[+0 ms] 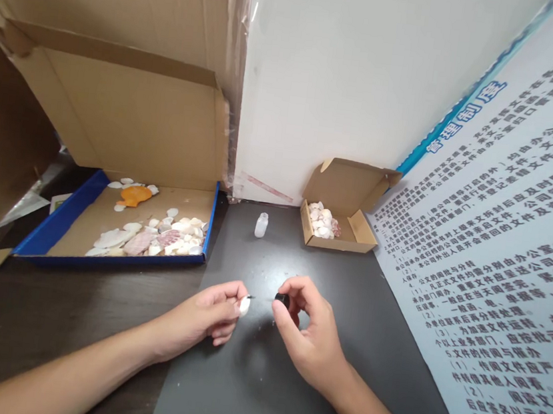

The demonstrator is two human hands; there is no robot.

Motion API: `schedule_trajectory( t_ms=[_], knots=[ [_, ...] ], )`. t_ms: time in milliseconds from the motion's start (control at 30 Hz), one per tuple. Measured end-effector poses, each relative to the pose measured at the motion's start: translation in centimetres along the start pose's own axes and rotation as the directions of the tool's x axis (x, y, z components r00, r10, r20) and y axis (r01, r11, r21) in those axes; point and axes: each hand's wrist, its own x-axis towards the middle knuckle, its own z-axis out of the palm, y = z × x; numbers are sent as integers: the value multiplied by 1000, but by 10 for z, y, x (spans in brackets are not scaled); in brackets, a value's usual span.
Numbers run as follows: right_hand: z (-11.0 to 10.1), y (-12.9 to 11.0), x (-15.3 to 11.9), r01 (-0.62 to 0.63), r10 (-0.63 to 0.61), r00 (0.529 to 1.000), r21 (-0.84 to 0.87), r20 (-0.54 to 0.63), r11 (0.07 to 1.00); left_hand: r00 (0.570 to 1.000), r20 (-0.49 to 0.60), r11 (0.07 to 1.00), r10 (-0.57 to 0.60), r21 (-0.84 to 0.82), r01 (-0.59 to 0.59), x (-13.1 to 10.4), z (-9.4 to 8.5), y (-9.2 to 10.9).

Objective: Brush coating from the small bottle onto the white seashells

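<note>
Between the thumb and fingers of my left hand is a small white seashell. My right hand pinches a black bottle cap with a thin, pale stem and a dark brush tip. That tip reaches left to the upper edge of the shell; whether it touches is too small to tell. Beyond both hands, a small clear bottle with whitish contents stands upright and uncapped on the dark grey mat.
A blue-edged cardboard box at left holds many shells and an orange shell. At back right, a small open carton contains pale shells. A white wall and a printed board bound the table.
</note>
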Motion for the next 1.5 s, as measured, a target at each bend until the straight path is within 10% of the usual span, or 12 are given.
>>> schedule_trajectory(
  t_ms=[1500],
  knots=[
    [0, -3, -1, -14, 16, 999, -35, 43, 999, 989, -148, 982, 14, -183, -41, -2, 4, 8]
  ],
)
